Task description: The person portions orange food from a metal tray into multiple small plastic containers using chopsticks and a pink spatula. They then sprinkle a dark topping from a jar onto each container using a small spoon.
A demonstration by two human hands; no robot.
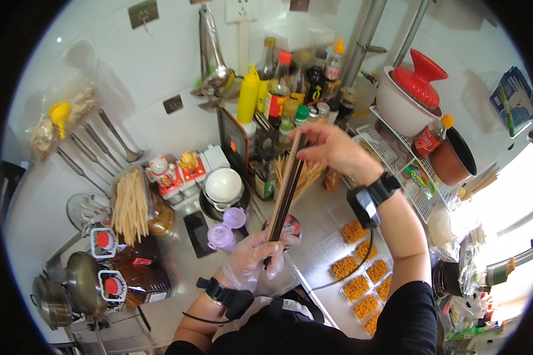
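In a clear plastic glove, my left hand (253, 255) grips the lower end of a few long chopsticks (286, 195), one light brown and the others dark. The chopsticks stand tilted above the steel counter. At their upper end, the thumb and fingers of my right hand (333, 148) close around the tips. Partly hidden behind my left hand is a round container (294, 224) with a red pattern. To its left stand a small lilac cup with its lid up (222, 237) and a black phone (200, 235) lying flat.
Clear boxes of orange-brown crumbly food (355, 288) cover the counter at right. Bottles, including a yellow squeeze bottle (248, 95), crowd the wall. A wire rack (395, 155) holds pots. Wooden sticks (131, 204) and red-capped jugs (137, 279) stand at left.
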